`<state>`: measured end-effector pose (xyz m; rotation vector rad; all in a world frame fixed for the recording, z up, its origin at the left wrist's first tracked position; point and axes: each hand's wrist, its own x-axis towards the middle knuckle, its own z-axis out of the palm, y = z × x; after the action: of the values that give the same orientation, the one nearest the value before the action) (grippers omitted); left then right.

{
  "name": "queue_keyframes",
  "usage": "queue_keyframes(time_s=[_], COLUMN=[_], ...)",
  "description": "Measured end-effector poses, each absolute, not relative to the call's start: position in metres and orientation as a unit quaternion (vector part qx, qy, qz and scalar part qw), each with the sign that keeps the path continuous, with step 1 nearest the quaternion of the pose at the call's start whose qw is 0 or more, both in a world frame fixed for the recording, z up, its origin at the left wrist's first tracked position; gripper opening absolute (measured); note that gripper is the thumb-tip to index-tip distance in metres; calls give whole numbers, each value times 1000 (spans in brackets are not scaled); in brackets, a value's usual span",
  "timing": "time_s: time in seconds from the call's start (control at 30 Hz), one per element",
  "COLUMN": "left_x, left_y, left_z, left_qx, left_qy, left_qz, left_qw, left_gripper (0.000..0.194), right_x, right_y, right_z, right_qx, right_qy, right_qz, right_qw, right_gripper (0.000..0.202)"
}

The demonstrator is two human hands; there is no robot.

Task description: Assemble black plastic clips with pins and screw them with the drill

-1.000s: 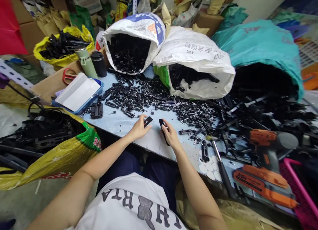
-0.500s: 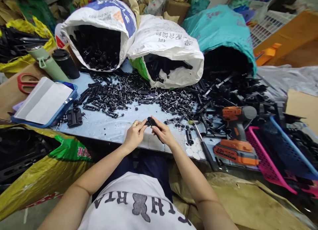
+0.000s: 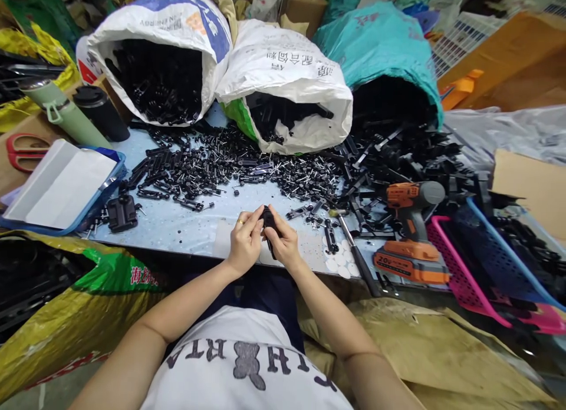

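Note:
Both hands meet over the front edge of the blue-covered table, gripping one small black plastic part (image 3: 267, 216) between them. My left hand (image 3: 246, 240) pinches its upper end with thumb and fingers, and a ring shows on one finger. My right hand (image 3: 283, 240) is wrapped round its other side, with a dark narrow piece pointing down below the thumb. The fingers hide most of the part, so its exact kind cannot be made out. Beyond the hands lie heaps of small black parts with metal screws (image 3: 305, 177).
An orange cordless drill (image 3: 411, 233) and a hammer (image 3: 358, 256) lie to the right, beside pink and blue baskets (image 3: 469, 280). Three sacks of black parts, including a white sack (image 3: 287, 74), line the back. At left stand a blue tray (image 3: 75, 221), a green flask (image 3: 66, 115) and scissors (image 3: 26, 152).
My hands have drawn closer together round the black part, which now stands more upright. My left fingers are more curled. The whole view has shifted slightly.

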<state>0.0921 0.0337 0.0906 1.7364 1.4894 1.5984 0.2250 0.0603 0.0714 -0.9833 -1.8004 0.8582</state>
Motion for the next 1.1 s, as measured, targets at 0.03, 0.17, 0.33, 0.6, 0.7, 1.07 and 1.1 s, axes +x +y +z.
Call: queue_keyframes(time_s=[0.03,0.17,0.33,0.6,0.7,1.07,1.1], left_x=[89,74,72,61,58,47,50], left_y=[35,41,33,42,51,43,45], left_z=[91,90,65,55,57,56,56], left_qx=[630,683,641,873,882,847,852], left_qy=[512,469,572,462,459,520,508], left_qz=[556,525,474,133,81,47,53], left_qw=[176,195,193,80,64,95,118], left_gripper=[33,30,33,44,35,31,33], right_x=[226,229,232,339,380,372,363], right_y=[60,60,75,219,251,153,133], right_z=[71,66,58,102,111,109,106], right_qx=[-391,-378,-383,-766,-875,-621,-545], right_qy=[-736,-760,-817,-615,-473,-774,-830], right_qz=[339,319,302,-25,-24,17,67], right_qw=[436,421,309,185,98,124,96], right_gripper=[54,55,50,37,44,34,33])
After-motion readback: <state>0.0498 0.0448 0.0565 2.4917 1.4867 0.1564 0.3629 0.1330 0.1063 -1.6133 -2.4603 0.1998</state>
